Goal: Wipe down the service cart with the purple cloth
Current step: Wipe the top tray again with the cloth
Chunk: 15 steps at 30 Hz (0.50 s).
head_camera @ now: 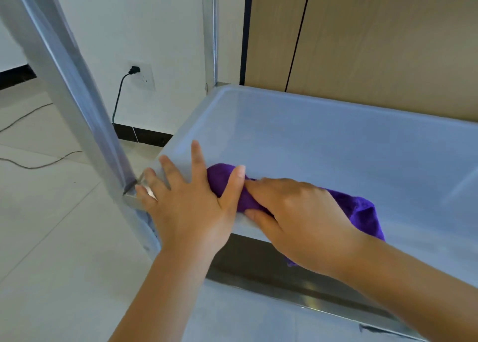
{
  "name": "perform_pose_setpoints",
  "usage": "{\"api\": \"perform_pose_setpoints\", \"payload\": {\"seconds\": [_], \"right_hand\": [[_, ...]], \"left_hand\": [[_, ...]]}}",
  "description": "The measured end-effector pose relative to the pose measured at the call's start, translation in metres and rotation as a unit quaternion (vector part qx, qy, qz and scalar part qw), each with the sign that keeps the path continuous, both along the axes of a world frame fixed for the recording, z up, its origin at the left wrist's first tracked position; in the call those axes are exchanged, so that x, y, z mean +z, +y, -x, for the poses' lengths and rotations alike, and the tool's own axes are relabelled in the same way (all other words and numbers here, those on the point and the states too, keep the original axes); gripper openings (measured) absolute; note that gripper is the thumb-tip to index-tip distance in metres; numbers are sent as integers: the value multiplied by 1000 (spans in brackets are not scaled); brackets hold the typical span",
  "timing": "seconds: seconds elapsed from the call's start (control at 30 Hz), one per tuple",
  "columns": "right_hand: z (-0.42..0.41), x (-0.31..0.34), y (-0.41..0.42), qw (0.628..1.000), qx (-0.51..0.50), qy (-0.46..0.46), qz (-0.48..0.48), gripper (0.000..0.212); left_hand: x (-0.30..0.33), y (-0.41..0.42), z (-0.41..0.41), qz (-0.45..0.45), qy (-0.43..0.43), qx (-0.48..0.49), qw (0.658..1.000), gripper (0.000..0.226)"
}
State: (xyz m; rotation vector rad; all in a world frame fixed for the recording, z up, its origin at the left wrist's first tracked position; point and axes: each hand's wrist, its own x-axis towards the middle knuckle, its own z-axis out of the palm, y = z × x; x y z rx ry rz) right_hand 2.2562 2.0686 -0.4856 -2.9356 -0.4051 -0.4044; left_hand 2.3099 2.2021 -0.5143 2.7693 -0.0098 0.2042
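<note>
Our two forearms reach in from the bottom edge, and we take things from the left. At far left a slanted metal post (77, 104) of the service cart (323, 145) meets the tray corner. Our left hand (186, 204) lies there with fingers spread flat over the near-left rim, its thumb pressed against the end of the purple cloth (362, 210). Our right hand (294, 212) sits just beside it, fingers curled and clamped on the bunched cloth atop the near rim.

We judge the wiping is at the front edge near that corner; the next stroke probably calls for steady downward pressure while we drag rightward along the rim.

Rolled loosely, the cloth runs left to right along the rim, its rounded end pointing left, its loose tail draped at right.
</note>
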Motion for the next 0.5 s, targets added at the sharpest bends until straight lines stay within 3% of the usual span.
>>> {"api": "perform_pose_setpoints", "payload": {"seconds": [0.13, 0.3, 0.5], "right_hand": [[-1, 5, -13, 1000, -23, 9, 4, 25], [-35, 7, -65, 986, -146, 70, 36, 24], [-50, 0, -74, 985, -166, 56, -4, 25]], "left_hand": [[4, -5, 0, -12, 34, 6, 999, 99], [4, -8, -2, -36, 60, 4, 998, 71], [-12, -70, 48, -11, -101, -155, 983, 63]]}}
